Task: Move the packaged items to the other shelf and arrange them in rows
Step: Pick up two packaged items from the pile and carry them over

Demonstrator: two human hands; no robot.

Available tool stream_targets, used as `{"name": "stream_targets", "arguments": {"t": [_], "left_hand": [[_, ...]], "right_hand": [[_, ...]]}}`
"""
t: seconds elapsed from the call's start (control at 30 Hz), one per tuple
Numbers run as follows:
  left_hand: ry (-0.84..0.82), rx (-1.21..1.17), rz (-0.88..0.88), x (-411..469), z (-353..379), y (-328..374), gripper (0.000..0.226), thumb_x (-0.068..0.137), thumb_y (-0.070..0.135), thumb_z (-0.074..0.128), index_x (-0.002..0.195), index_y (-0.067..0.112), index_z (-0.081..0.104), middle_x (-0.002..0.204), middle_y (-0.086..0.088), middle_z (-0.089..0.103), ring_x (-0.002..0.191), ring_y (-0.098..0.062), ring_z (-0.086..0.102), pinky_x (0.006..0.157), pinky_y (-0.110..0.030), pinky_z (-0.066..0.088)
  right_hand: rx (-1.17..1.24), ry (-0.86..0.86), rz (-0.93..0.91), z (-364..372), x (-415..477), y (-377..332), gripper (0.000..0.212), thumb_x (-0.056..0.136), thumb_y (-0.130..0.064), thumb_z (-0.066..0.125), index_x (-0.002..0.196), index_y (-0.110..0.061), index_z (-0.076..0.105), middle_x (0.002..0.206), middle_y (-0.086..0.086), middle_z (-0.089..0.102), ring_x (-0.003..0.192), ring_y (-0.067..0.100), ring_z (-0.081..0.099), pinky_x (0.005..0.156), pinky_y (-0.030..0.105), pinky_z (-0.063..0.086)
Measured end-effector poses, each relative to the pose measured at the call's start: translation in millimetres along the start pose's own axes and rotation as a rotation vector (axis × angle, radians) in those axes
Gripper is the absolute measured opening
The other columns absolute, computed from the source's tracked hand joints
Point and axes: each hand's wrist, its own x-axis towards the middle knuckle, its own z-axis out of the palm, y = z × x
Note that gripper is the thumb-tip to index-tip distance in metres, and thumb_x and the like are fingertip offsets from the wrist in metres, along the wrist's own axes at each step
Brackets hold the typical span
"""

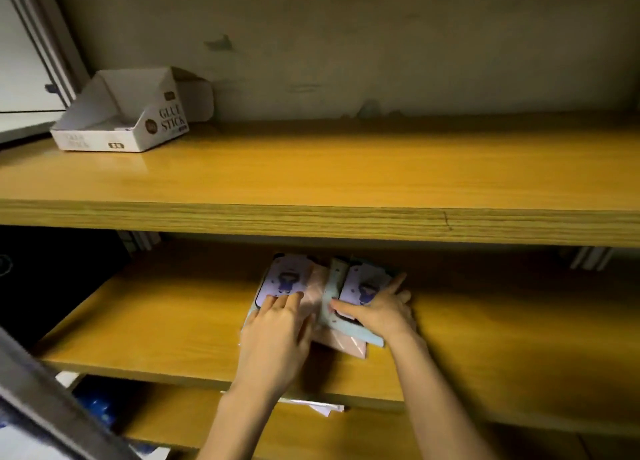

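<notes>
Several flat packaged items lie in a loose pile on the middle wooden shelf (pixel 166 324). One lilac pack with a purple figure (pixel 285 279) is on the left, a matching one (pixel 363 286) on the right, with a pink pack (pixel 341 343) and a pale blue pack (pixel 330 283) beneath. My left hand (pixel 277 335) rests flat on the left pack, fingers spread. My right hand (pixel 377 309) presses on the right pack, thumb and fingers around its edges; whether it grips it I cannot tell. The upper shelf (pixel 346 168) is above them.
A white open "Glue Stick" carton (pixel 128 116) stands at the upper shelf's back left. The upper shelf's thick front edge (pixel 311 222) overhangs the pile. A lower shelf (pixel 194 421) holds white paper (pixel 325 409) and blue items (pixel 97 406). A grey frame (pixel 52 404) crosses the bottom left.
</notes>
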Motion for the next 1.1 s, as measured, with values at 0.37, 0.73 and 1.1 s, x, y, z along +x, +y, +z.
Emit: {"name": "stream_targets", "arguments": {"t": [0.37, 0.73, 1.1], "left_hand": [[-0.121, -0.057, -0.024, 30.0, 20.2, 21.1, 0.052, 0.086, 0.055, 0.041, 0.114, 0.012, 0.050, 0.112, -0.012, 0.062, 0.114, -0.028, 0.048, 0.082, -0.036, 0.044], [-0.279, 0.079, 0.001, 61.5, 67.5, 57.7, 0.130, 0.055, 0.074, 0.062, 0.142, 0.000, 0.001, 0.140, -0.025, 0.032, 0.129, -0.037, 0.029, 0.106, -0.040, 0.027], [-0.367, -0.771, 0.019, 75.8, 57.6, 26.2, 0.028, 0.080, 0.025, 0.067, 0.097, 0.014, 0.048, 0.109, -0.018, 0.062, 0.095, -0.032, 0.061, 0.082, -0.046, 0.052]], "right_hand": [[0.439, 0.260, -0.004, -44.0, -31.0, 57.5, 0.064, 0.083, -0.027, 0.067, 0.135, -0.008, 0.035, 0.125, 0.011, 0.054, 0.114, 0.028, 0.052, 0.092, 0.038, 0.044], [0.397, 0.370, -0.078, -65.7, -59.1, 90.9, 0.056, 0.082, -0.014, 0.066, 0.130, -0.005, 0.040, 0.094, 0.001, 0.063, 0.069, 0.006, 0.055, 0.057, 0.022, 0.046], [0.625, 0.344, -0.063, -69.4, -85.2, 105.9, 0.049, 0.081, -0.013, 0.064, 0.125, -0.011, 0.043, 0.115, 0.012, 0.063, 0.094, 0.024, 0.067, 0.070, 0.036, 0.059]]}}
